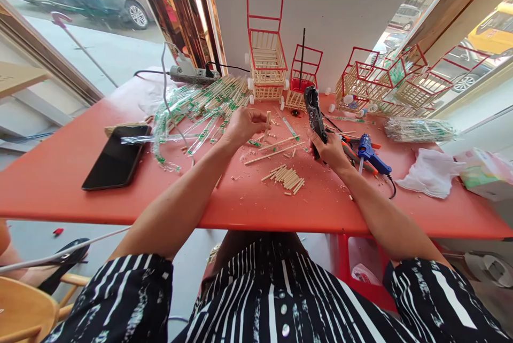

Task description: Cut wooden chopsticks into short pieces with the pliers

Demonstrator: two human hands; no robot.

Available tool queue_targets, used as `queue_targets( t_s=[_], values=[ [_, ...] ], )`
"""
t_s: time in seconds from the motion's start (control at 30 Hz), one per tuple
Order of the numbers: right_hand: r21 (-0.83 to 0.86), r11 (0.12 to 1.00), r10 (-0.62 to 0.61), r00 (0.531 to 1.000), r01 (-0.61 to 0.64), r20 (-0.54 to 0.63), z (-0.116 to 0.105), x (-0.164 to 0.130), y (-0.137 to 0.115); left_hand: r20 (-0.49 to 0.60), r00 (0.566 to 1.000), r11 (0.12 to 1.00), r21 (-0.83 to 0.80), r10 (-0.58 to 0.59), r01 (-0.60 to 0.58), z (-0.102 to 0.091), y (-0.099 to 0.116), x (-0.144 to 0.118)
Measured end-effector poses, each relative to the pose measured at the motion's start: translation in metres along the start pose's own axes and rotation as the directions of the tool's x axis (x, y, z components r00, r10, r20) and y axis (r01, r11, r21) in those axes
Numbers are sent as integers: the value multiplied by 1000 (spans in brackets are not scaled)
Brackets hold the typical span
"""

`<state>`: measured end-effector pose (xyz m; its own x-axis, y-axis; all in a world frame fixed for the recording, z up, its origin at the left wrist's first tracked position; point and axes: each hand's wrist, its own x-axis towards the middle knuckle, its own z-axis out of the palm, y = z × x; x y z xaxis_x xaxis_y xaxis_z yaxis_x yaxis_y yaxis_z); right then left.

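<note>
My left hand (245, 127) pinches short wooden sticks (267, 121) held nearly upright between thumb and fingers, just above the table. My right hand (331, 149) is wrapped round a black pliers-like hand tool (315, 113), its head pointing up and away from me. Between and in front of my hands lies a pile of short cut sticks (289, 177), with longer sticks (272, 155) just behind it and wood crumbs scattered about. A blue glue gun (371, 153) rests to the right of my right hand, beside orange-and-grey handled pliers (352, 157).
Wrapped sticks (208, 100) and a black phone (116, 158) lie left on the red table (240, 212). Small stick-built carts (267, 60) stand at the back and right (364, 84). A bundle of sticks (419, 129) and white plastic (430, 172) lie right. Another person's foot (66, 260) shows lower left.
</note>
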<state>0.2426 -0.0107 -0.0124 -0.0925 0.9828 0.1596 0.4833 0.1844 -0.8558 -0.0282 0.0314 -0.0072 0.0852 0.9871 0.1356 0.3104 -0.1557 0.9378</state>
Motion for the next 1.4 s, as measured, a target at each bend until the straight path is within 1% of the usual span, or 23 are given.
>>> queue_targets(
  t_s=[0.13,0.33,0.43,0.5,0.57,0.63,0.7,0.8,0.87,0.97,1.03,1.13,1.2,1.3,1.4],
  values=[
    [-6,1000,5,1000,-5,-2,0,-2,-3,-38,999,993,-116,-20,16,0,3,-2],
    [-37,999,-19,1000,19,-2,-1,-2,-2,-34,992,967,-232,-120,109,-5,4,-1],
    [-17,1000,-7,1000,7,2,0,-1,-1,26,992,940,-318,-121,123,-4,13,-7],
    [31,1000,-7,1000,6,18,0,-2,-5,78,991,923,-361,-113,133,-1,23,-14],
    [117,993,-10,998,4,59,1,-5,-12,139,985,902,-407,-98,147,3,32,-22],
    [209,977,3,992,-30,129,2,-9,-21,198,975,882,-435,-102,180,8,38,-28],
    [242,969,6,984,-50,179,3,-12,-28,244,963,873,-436,-119,218,13,40,-32],
    [254,966,-13,974,-46,226,4,-15,-31,282,949,867,-428,-141,256,17,38,-33],
    [231,972,-16,970,-42,243,5,-17,-31,295,943,858,-434,-152,274,19,37,-33],
    [154,987,-8,961,-36,275,7,-20,-33,300,938,855,-427,-172,293,19,37,-33],
    [111,994,-17,957,-16,291,8,-22,-37,294,939,853,-430,-177,295,18,38,-32],
    [34,999,-35,951,26,307,9,-27,-43,284,942,827,-473,-182,302,17,37,-31],
    [-10,997,-65,943,72,327,9,-28,-45,282,937,801,-501,-206,327,17,35,-29],
    [-15,988,-138,934,152,330,12,-29,-44,279,930,777,-519,-240,356,19,34,-28],
    [-6,980,-185,930,197,317,12,-27,-42,277,938,788,-522,-206,327,20,33,-28]
  ],
)
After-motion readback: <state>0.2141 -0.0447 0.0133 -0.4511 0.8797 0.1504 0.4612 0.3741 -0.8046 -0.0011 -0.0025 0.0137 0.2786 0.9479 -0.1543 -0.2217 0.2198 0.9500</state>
